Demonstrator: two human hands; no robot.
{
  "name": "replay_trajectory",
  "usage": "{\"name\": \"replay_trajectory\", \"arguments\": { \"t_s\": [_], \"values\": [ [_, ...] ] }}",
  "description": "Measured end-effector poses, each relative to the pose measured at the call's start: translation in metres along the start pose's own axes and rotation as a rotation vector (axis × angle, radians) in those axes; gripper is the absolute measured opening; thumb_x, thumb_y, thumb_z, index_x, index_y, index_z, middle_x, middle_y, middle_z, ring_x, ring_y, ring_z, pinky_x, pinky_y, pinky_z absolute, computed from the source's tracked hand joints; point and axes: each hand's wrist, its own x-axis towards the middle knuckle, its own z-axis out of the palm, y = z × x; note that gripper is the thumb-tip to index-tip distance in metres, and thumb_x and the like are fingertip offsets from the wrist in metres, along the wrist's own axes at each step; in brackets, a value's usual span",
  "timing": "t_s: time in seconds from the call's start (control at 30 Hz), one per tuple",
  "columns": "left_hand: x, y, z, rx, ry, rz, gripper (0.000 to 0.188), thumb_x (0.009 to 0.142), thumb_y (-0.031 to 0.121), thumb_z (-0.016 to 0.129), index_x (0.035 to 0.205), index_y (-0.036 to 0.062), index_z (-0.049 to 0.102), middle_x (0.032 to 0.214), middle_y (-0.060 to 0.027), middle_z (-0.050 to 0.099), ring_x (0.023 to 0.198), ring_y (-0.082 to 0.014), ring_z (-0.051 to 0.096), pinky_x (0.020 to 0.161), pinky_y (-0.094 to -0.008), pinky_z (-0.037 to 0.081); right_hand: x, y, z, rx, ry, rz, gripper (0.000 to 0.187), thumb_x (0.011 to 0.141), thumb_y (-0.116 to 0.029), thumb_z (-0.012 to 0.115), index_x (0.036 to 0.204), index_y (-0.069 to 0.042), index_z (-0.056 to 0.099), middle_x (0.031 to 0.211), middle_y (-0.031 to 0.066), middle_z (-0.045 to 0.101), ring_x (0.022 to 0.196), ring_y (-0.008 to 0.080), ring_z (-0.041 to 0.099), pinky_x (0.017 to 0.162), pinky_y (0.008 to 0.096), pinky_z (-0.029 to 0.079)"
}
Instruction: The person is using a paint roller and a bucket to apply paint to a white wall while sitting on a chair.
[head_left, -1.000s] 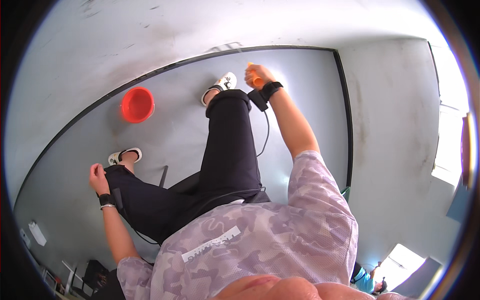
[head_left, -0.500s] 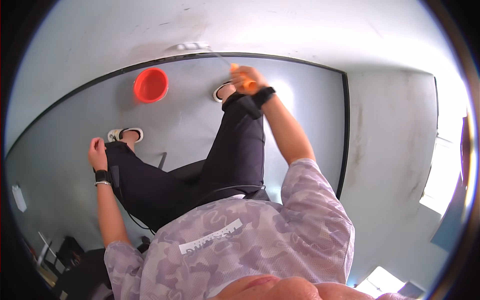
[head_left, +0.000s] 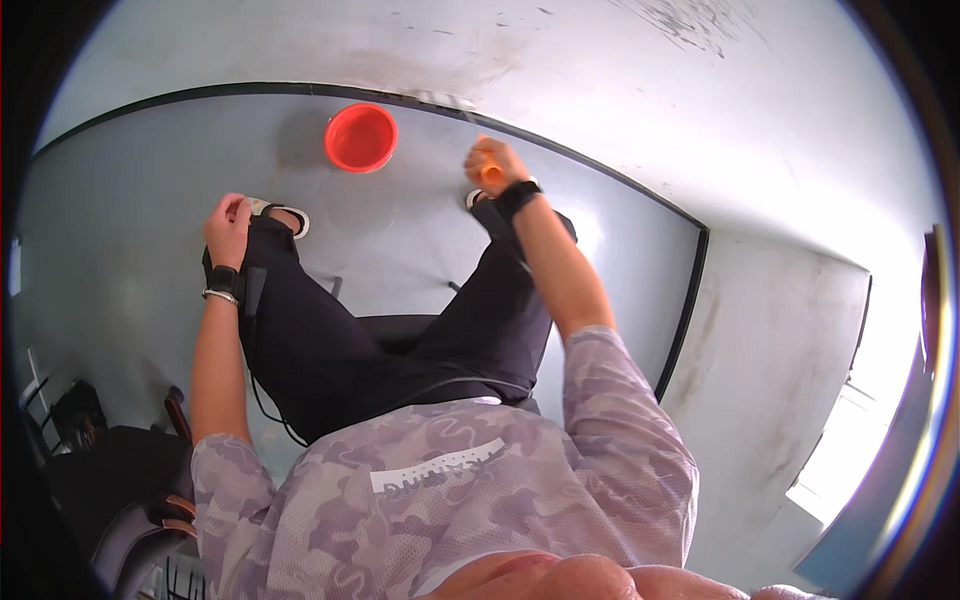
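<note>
My right hand [head_left: 497, 165] is closed around the orange handle of a paint roller [head_left: 490, 172]. The roller's pale head [head_left: 445, 100], blurred by motion, is at the foot of the white wall [head_left: 300, 50], by the dark skirting strip [head_left: 240, 88]. To the left of the roller, a round red bucket [head_left: 361, 138] stands on the floor; its inside looks red, and what it holds I cannot make out. My left hand [head_left: 228, 225] rests on my left knee with its fingers curled together and nothing visible in them.
Grey floor [head_left: 400, 235] lies between my spread legs, and I sit on a dark seat [head_left: 390, 333]. Dark scuffs [head_left: 690, 22] mark the wall above. A smudged side wall [head_left: 760, 320] stands at the right. A black chair [head_left: 120, 470] is behind at the lower left.
The view has shifted, so the bucket and wall appear further right. The roller head has gone from the wall just above the skirting down to the strip. My left hand stays on my knee.
</note>
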Motion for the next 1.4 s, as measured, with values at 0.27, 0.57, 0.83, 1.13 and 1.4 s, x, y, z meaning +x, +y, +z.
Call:
{"name": "replay_trajectory", "arguments": {
  "t_s": [0.27, 0.57, 0.83, 1.13, 1.4],
  "values": [
    [-0.012, -0.012, -0.015, -0.069, 0.044, -0.067, 0.012, 0.084, 0.014, 0.054, 0.085, 0.0015, 0.056, 0.065, 0.0012, 0.053, 0.059, -0.0054, 0.049, 0.055, -0.0196, 0.04, -0.033, -0.06, -0.065, 0.097, -0.03, 0.06, 0.007, 0.084, -0.005, 0.042, 0.077, -0.006, 0.039, 0.053, -0.0034, 0.035, 0.042, 0.0061, 0.037, 0.036, 0.0182, 0.031],
    [-0.015, -0.029, -0.033, -0.086, 0.153, -0.13, 0.013, 0.08, 0.014, 0.059, 0.082, 0.0014, 0.058, 0.065, -0.0024, 0.057, 0.059, -0.0064, 0.051, 0.057, -0.0213, 0.043, -0.103, -0.008, -0.028, -0.2, 0.466, 0.22, 0.009, 0.083, -0.005, 0.041, 0.074, -0.007, 0.039, 0.056, 0.0002, 0.038, 0.044, 0.0095, 0.039, 0.038, 0.02, 0.035],
    [-0.015, -0.019, -0.029, -0.068, 0.173, -0.116, 0.013, 0.076, 0.017, 0.059, 0.079, 0.0039, 0.059, 0.063, -0.0037, 0.058, 0.057, -0.0093, 0.055, 0.057, -0.0233, 0.044, -0.084, 0.101, -0.017, -0.445, 0.398, 0.706, 0.01, 0.08, -0.009, 0.052, 0.078, -0.006, 0.043, 0.059, -0.0003, 0.045, 0.044, 0.0073, 0.043, 0.041, 0.0178, 0.039],
    [-0.023, -0.011, -0.036, 0.019, 0.168, -0.08, 0.013, 0.08, 0.013, 0.058, 0.083, 0.0002, 0.058, 0.066, -0.0014, 0.058, 0.06, -0.0049, 0.052, 0.057, -0.0197, 0.043, -0.034, 0.187, -0.009, -0.414, 0.347, 0.689, 0.012, 0.08, -0.006, 0.046, 0.073, -0.006, 0.037, 0.058, 0.003, 0.045, 0.045, 0.0116, 0.046, 0.039, 0.0227, 0.04],
    [-0.023, -0.02, -0.037, -0.042, 0.199, -0.106, 0.012, 0.077, 0.015, 0.058, 0.08, 0.0029, 0.059, 0.063, -0.0028, 0.058, 0.057, -0.0081, 0.053, 0.056, -0.022, 0.044, 0.009, 0.121, 0.003, 0.126, 0.348, 0.914, 0.011, 0.079, -0.004, 0.045, 0.073, -0.005, 0.036, 0.064, 0.0011, 0.043, 0.05, 0.0085, 0.046, 0.043, 0.0196, 0.04]
  ]
}}
